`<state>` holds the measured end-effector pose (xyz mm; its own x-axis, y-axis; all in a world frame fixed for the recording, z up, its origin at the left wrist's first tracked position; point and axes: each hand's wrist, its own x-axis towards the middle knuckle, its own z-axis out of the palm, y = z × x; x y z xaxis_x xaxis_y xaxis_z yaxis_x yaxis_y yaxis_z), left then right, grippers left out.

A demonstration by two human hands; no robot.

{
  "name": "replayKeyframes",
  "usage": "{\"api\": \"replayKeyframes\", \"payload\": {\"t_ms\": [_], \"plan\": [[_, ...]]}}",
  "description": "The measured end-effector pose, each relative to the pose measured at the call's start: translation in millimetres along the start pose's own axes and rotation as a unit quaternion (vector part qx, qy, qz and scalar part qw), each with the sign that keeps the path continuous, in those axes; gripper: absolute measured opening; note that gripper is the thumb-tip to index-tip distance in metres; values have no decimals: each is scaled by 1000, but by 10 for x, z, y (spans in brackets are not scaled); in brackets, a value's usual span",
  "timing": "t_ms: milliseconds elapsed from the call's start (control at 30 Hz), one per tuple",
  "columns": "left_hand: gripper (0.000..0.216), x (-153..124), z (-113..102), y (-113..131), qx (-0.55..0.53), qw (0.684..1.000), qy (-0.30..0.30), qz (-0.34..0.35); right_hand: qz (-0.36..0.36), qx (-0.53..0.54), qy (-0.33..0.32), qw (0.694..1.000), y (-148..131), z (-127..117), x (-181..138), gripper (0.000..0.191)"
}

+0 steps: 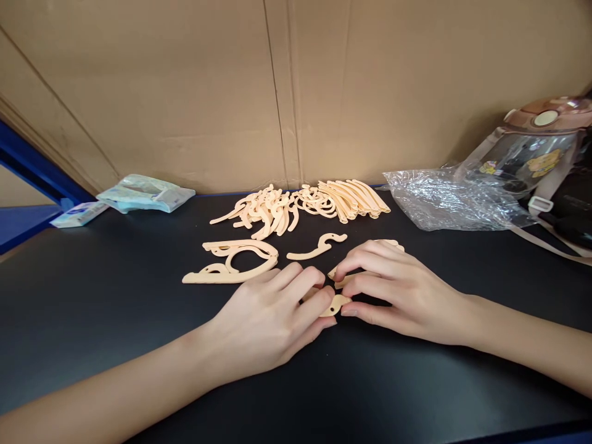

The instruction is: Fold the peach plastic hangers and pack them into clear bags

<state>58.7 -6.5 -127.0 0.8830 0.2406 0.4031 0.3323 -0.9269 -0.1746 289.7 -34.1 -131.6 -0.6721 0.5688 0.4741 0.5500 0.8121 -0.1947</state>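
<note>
My left hand (272, 314) is closed, its thumb and fingers pinching a beige plastic folding-hanger piece (333, 306) with a round hole near its end. My right hand (398, 287) comes in from the other side, fingers curled, with thumb and index finger at the tip of that same piece. Under its other fingers lie more beige hanger parts (341, 280), mostly hidden by the hand. Just beyond my hands, a single curved hook piece (317, 248) lies flat. Left of it rests a folded beige hanger (231, 279), partly behind my left hand.
At the back are a heap of curved hook pieces (266, 209) and a stack of hanger arms (354, 198). A clear plastic bag (444, 197) and a strapped water bottle (527, 154) stand at right. Tissue packs (145, 194) lie at left, before a cardboard wall (194, 86).
</note>
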Motion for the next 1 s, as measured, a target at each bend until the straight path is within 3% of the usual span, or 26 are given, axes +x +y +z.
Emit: {"api": "replayKeyframes", "payload": {"t_ms": [200, 400, 667, 1000], "plan": [[20, -9, 21, -33, -46, 999, -5, -28, 47, 4, 3, 999, 131, -76, 13, 17], [22, -45, 60, -54, -84, 995, -10, -57, 42, -35, -29, 998, 341, -110, -11, 18], [20, -56, 87, -89, -173, 977, -67, -106, 83, 81, -39, 993, 400, -48, -9, 16], [16, -55, 98, -79, -142, 979, -65, -129, 117, 192, -100, 969, 331, -69, 10, 18]]}}
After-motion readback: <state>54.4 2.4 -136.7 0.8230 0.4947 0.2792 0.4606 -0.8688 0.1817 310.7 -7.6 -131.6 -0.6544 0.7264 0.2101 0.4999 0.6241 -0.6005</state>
